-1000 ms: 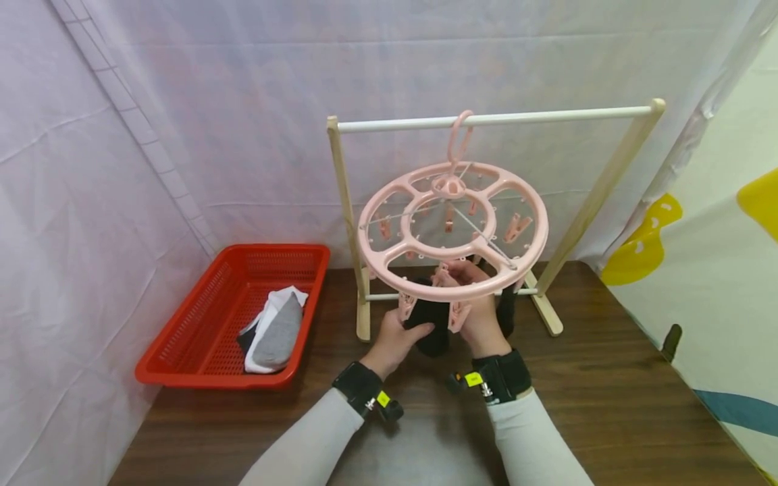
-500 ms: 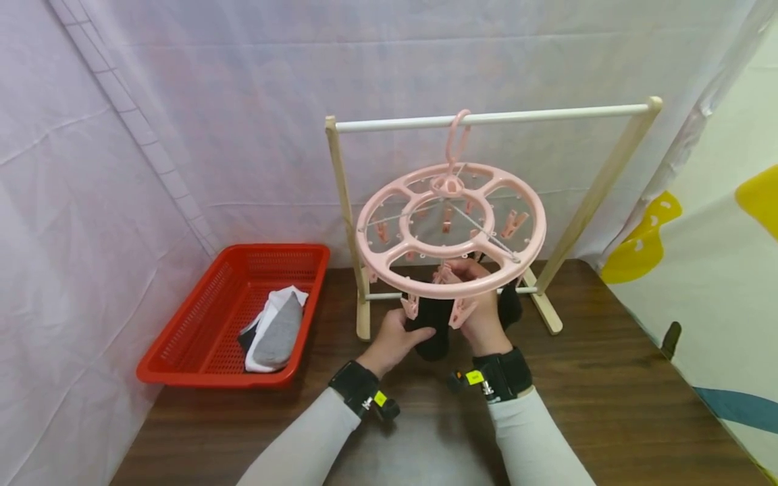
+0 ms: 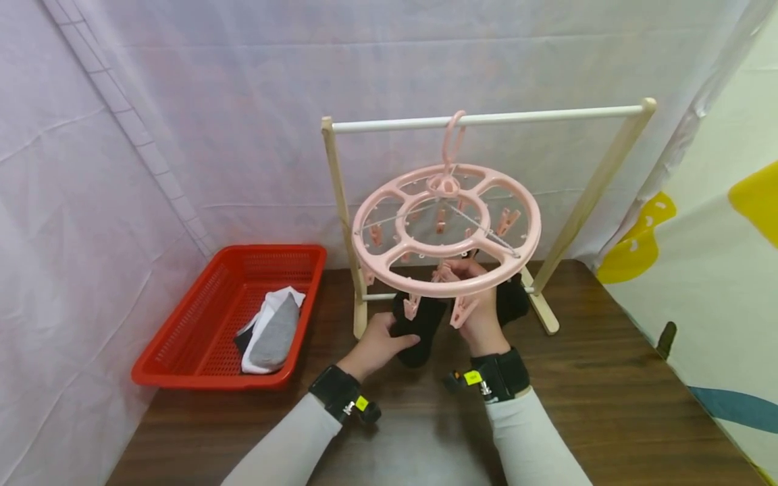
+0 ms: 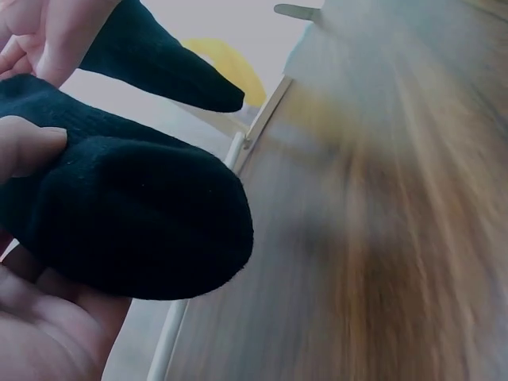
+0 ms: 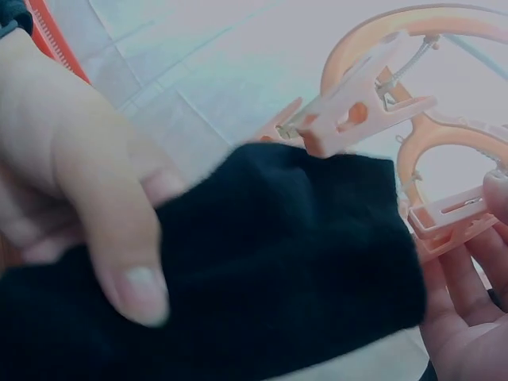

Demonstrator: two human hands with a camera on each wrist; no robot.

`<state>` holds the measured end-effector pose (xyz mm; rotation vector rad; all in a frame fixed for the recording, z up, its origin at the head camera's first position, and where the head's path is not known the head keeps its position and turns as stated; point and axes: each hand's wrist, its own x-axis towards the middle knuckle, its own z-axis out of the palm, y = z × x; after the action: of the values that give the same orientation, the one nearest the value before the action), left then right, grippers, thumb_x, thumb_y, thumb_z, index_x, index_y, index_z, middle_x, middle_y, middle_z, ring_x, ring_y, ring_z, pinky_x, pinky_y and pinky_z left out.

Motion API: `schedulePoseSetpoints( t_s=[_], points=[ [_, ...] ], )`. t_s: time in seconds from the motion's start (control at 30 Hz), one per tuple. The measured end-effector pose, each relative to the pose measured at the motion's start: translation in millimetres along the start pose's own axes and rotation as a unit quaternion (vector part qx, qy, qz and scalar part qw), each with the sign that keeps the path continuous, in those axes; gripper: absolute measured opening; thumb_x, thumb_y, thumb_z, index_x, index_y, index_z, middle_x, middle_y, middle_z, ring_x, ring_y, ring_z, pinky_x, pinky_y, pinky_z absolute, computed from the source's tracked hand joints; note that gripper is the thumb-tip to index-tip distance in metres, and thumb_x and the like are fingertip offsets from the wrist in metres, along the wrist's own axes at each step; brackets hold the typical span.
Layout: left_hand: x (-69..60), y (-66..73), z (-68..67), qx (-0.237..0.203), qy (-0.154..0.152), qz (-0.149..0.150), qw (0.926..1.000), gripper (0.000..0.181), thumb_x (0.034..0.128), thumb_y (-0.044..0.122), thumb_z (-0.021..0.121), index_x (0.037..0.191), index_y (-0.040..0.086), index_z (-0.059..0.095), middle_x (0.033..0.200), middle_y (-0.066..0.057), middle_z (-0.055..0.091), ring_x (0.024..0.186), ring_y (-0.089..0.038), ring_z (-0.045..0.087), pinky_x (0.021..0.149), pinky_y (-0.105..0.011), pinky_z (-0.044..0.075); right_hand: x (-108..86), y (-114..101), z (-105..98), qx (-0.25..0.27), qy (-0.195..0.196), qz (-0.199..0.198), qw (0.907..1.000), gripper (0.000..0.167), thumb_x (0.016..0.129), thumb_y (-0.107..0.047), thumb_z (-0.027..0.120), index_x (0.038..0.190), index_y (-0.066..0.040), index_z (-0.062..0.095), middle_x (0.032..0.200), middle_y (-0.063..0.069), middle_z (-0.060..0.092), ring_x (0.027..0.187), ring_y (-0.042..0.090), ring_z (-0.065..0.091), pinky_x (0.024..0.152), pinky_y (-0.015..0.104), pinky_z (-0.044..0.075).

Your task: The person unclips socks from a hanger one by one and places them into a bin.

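A black sock (image 3: 419,331) is pinched by my left hand (image 3: 377,344), thumb on top and fingers beneath, below the front of a pink round clip hanger (image 3: 446,290). In the left wrist view the rounded toe of the black sock (image 4: 151,214) points away from the hand. My right hand (image 3: 483,314) is under the ring, its fingers on a pink clothespin (image 5: 452,216) beside the sock's cuff. Another pink clothespin (image 5: 357,99) overlaps the sock's upper edge in the right wrist view; whether it bites cannot be told. A second black sock (image 3: 512,300) hangs behind my right wrist.
The hanger hooks over the white bar (image 3: 547,116) of a wooden stand (image 3: 589,202). On the left is a red basket (image 3: 152,368) with white and grey socks (image 3: 273,331) in it. Several other clothespins dangle from the ring. Brown wooden table (image 3: 608,405) lies beneath.
My left hand has shifted left and slightly down with the black sock. The right hand stays nearly in place under the ring. The sock behind it has swung.
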<state>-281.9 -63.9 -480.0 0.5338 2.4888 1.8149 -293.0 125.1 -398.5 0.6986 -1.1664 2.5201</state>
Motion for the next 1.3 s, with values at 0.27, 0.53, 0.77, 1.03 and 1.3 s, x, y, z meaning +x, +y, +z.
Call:
schedulePoseSetpoints(
  t_s=[0.27, 0.53, 0.77, 1.03, 1.3],
  points=[
    [-21.0, -0.8, -22.0, 0.028, 0.001, 0.018, 0.9994, 0.026, 0.0872, 0.012, 0.081, 0.107, -0.004, 0.077, 0.101, -0.014, 0.081, 0.088, -0.009, 0.069, 0.084, -0.026, 0.057, -0.5, -1, 1, -0.016, 0.015, 0.008, 0.9997, 0.021, 0.091, 0.011, 0.066, 0.096, -0.008, 0.074, 0.089, 0.003, 0.077, 0.083, 0.015, 0.073, 0.083, 0.027, 0.061],
    [-42.1, 8.4, -56.8, 0.066, 0.036, 0.005, 0.9972, 0.023, 0.0872, 0.012, 0.082, 0.107, 0.001, 0.079, 0.100, -0.011, 0.081, 0.087, -0.014, 0.070, 0.083, -0.029, 0.059, -1.9, -1, 2, -0.020, 0.026, 0.023, 0.9992, 0.016, 0.092, 0.007, 0.073, 0.095, -0.009, 0.075, 0.090, 0.003, 0.077, 0.084, 0.014, 0.073, 0.085, 0.028, 0.061],
    [-60.6, 24.1, -76.7, 0.080, 0.067, -0.011, 0.9945, 0.025, 0.0907, 0.015, 0.080, 0.113, 0.004, 0.078, 0.103, -0.009, 0.081, 0.087, -0.015, 0.069, 0.083, -0.029, 0.059, -3.3, -4, 0, -0.024, 0.004, 0.011, 0.9996, 0.011, 0.092, -0.001, 0.079, 0.100, -0.007, 0.074, 0.095, 0.003, 0.076, 0.086, 0.014, 0.074, 0.089, 0.029, 0.060],
    [-76.1, 47.1, -78.7, 0.116, 0.111, -0.028, 0.9867, 0.021, 0.0908, 0.015, 0.079, 0.110, 0.006, 0.078, 0.100, -0.006, 0.082, 0.084, -0.016, 0.070, 0.080, -0.030, 0.060, -2.4, -5, 0, -0.019, 0.004, 0.012, 0.9997, 0.013, 0.089, -0.007, 0.085, 0.100, -0.008, 0.078, 0.090, 0.003, 0.078, 0.084, 0.015, 0.072, 0.087, 0.030, 0.060],
    [-83.6, 73.5, -94.1, 0.137, 0.167, -0.007, 0.9764, 0.019, 0.0899, 0.012, 0.079, 0.106, 0.003, 0.078, 0.099, -0.011, 0.081, 0.085, -0.020, 0.068, 0.078, -0.033, 0.059, -2.1, -5, -1, -0.050, 0.036, 0.054, 0.9967, 0.020, 0.094, 0.006, 0.071, 0.098, -0.012, 0.076, 0.092, 0.000, 0.076, 0.085, 0.012, 0.074, 0.084, 0.025, 0.061]
  ],
)
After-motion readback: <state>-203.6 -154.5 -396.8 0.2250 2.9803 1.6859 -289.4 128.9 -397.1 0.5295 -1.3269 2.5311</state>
